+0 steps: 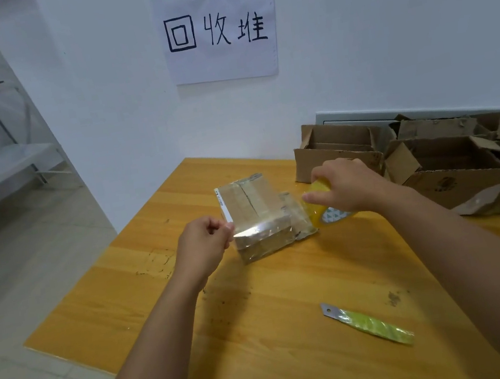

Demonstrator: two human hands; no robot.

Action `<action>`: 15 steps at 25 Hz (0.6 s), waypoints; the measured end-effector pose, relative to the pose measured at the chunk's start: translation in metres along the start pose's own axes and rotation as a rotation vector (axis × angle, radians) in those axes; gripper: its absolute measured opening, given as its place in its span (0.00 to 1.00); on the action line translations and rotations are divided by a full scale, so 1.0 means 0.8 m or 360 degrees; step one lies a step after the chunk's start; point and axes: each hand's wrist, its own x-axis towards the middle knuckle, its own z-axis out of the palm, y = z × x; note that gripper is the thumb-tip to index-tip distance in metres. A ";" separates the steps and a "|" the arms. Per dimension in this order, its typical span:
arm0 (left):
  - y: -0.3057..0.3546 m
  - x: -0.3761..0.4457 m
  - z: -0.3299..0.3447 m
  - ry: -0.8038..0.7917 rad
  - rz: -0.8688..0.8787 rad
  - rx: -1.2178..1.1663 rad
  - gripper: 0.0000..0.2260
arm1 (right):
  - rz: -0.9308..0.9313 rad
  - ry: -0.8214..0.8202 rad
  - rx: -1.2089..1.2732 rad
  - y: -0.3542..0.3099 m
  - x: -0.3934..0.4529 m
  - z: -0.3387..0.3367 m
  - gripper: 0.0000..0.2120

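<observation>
The small cardboard box [254, 205] sits mid-table [259, 301], already wrapped in glossy clear tape on its top and near face, so the sealing looks well advanced. One more strip [264, 226] is stretched taut across the near top edge. It is not yet pressed down or cut.

The left hand [204, 243], just left of the box, pinches the strip's free end between curled fingers. The right hand [343, 183], just right of the box, grips the yellowish tape roll [331, 213] with the fingers wrapped round it.

The tape is thin and shiny, while the box is matte brown and crumpled at its right end. A utility knife [371, 323] with a green handle lies nearer the person than the box, untouched. Torn corrugated cartons [431, 155] are heaped to the box's right.
</observation>
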 end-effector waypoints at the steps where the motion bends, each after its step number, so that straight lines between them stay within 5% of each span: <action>1: 0.000 0.003 0.002 0.0036 -0.0006 0.0045 0.06 | 0.0002 -0.0024 0.0001 0.001 0.003 0.001 0.26; 15: 0.004 0.014 0.024 0.0111 0.0056 0.0691 0.08 | 0.0019 -0.0206 -0.0073 0.005 0.031 0.026 0.25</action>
